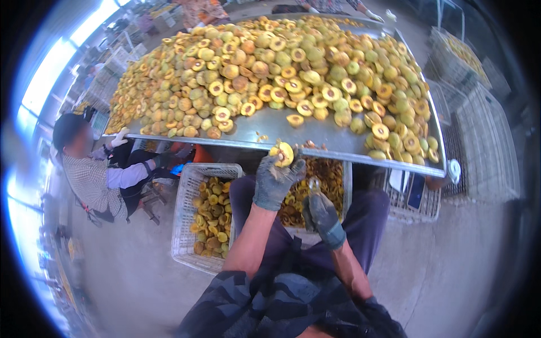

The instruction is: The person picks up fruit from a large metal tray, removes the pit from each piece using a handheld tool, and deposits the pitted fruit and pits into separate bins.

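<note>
Gloved in dark grey, my left hand (pixel 273 181) is closed around a yellow peach half (pixel 282 154), its cut face turned up and a brownish hollow or stone in it. To its right, my right hand (pixel 322 212), in a similar glove, grips a small metal pitting tool (pixel 314 184) whose rounded, shiny tip points away from me. The tool and the fruit are apart. Just beyond both hands a metal table (pixel 256 135) bears a large heap of peaches (pixel 236 73), many halved, some with dark stones showing.
Between my knees stands a crate of brownish-yellow scraps (pixel 329 177). A white plastic crate (pixel 186 217) of peach halves is at my left. Another person (pixel 93 169) sits at the table's left end; others stand behind it. Stacked crates (pixel 487 146) and a low crate (pixel 431 205) with a phone-like object are right.
</note>
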`<action>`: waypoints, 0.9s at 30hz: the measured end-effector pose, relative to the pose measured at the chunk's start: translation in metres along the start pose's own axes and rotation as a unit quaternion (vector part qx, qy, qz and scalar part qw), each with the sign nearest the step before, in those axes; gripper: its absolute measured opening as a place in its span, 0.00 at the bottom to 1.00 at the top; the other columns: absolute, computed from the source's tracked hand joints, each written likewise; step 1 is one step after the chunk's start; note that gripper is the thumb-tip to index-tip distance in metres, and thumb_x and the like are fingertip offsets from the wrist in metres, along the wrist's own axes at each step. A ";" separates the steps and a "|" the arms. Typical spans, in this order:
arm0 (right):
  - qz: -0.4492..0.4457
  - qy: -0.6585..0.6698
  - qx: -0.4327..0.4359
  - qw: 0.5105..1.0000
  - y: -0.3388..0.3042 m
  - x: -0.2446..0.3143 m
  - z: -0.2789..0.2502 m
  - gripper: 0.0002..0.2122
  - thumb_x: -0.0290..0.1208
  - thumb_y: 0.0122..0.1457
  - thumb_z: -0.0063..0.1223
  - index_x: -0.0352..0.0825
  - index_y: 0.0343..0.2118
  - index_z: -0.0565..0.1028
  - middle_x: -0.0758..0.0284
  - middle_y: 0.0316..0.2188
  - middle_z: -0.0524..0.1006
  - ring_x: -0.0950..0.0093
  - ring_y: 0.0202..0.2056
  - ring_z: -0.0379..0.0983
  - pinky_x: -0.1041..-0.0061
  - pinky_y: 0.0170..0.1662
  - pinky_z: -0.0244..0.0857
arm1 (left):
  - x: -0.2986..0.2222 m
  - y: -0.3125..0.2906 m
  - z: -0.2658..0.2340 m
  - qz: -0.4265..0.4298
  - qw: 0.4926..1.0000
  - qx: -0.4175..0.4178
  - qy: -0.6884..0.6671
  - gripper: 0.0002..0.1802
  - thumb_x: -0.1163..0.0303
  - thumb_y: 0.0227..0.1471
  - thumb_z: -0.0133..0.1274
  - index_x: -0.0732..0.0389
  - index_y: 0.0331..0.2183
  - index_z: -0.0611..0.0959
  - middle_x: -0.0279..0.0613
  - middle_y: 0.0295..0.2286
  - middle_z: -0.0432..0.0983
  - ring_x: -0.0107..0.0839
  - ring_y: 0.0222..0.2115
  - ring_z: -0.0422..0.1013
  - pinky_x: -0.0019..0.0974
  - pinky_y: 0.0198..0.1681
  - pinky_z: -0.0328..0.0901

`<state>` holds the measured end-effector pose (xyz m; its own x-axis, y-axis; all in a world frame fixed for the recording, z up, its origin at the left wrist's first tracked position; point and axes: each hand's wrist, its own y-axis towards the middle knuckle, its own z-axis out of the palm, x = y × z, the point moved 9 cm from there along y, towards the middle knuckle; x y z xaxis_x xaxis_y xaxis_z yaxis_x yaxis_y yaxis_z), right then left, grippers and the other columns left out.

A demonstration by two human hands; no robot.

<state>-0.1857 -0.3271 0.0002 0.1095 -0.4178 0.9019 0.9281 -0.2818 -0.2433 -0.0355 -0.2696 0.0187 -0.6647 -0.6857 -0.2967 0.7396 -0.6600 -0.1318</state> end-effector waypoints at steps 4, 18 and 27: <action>0.000 -0.033 -0.043 0.998 -0.009 0.025 0.013 0.14 0.39 0.70 0.40 0.34 0.32 0.70 0.73 0.16 0.67 0.83 0.15 0.62 0.79 0.18 0.57 | 0.011 -0.030 0.025 0.006 1.000 0.012 0.001 0.26 0.57 0.63 0.40 0.64 0.56 0.69 0.51 0.51 0.71 0.44 0.52 0.69 0.51 0.51 0.69; -0.062 -0.072 -0.036 0.995 -0.006 0.034 0.023 0.13 0.35 0.69 0.43 0.30 0.34 0.72 0.69 0.20 0.68 0.83 0.23 0.62 0.77 0.27 0.61 | 0.022 -0.049 0.027 0.060 0.965 0.006 0.257 0.24 0.59 0.67 0.35 0.67 0.53 0.72 0.46 0.45 0.74 0.33 0.45 0.71 0.35 0.51 0.67; -0.048 -0.052 -0.036 0.997 -0.008 0.036 0.020 0.14 0.36 0.69 0.42 0.29 0.34 0.72 0.72 0.20 0.69 0.84 0.23 0.62 0.80 0.26 0.60 | 0.022 -0.049 0.046 0.085 0.949 0.001 0.302 0.20 0.59 0.62 0.41 0.64 0.43 0.77 0.45 0.36 0.76 0.31 0.34 0.75 0.33 0.37 0.72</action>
<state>-0.1824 -0.3222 0.0421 0.0612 -0.2945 0.9537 0.9087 -0.3788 -0.1752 -0.0919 -0.2665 0.0621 -0.3529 -0.4811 -0.8025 0.8306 -0.5559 -0.0320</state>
